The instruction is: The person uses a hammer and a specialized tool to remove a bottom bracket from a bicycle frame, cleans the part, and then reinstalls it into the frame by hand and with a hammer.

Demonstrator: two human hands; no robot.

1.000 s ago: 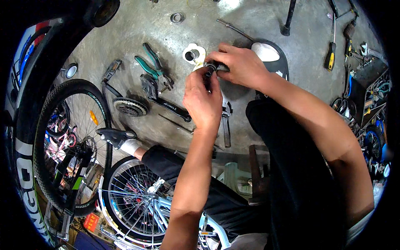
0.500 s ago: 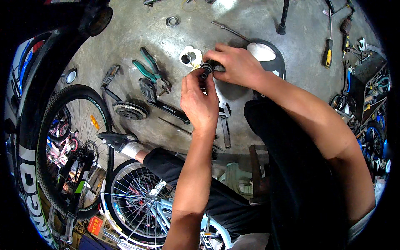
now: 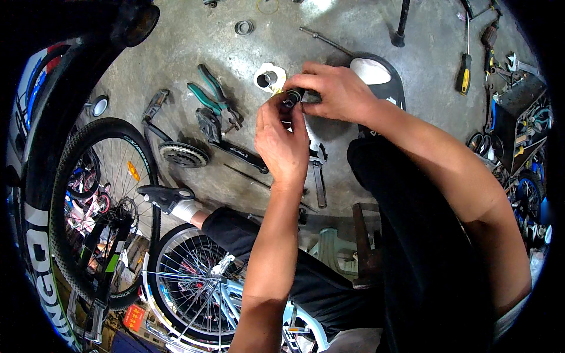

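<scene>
Between my hands is a dark, short cylindrical bicycle part (image 3: pixel 292 97) with a ringed end; fingers cover much of it. My left hand (image 3: pixel 281 141) pinches its near end between thumb and fingers. From the right, my right hand (image 3: pixel 338 91) has its fingers closed around the far side. Just beyond them a metal sleeve (image 3: pixel 266 79) stands on a crumpled white and yellow wrapper (image 3: pixel 276 72). An adjustable wrench (image 3: pixel 319 182) lies on the floor below my hands. To the left are green-handled pliers (image 3: pixel 213 97) and a black crank arm (image 3: pixel 241 156) with a pedal.
A crank with chainrings (image 3: pixel 183 155) lies farther left, near a large bicycle wheel (image 3: pixel 112 206). Beyond my hands are a metal ring (image 3: pixel 243 27) and a thin rod (image 3: pixel 326 41). A yellow-black screwdriver (image 3: pixel 464 75) and a tool box (image 3: pixel 518 123) sit at right.
The dark part has tilted slightly between my fingers, showing its ringed end at a different angle. Both hands stay in nearly the same place.
</scene>
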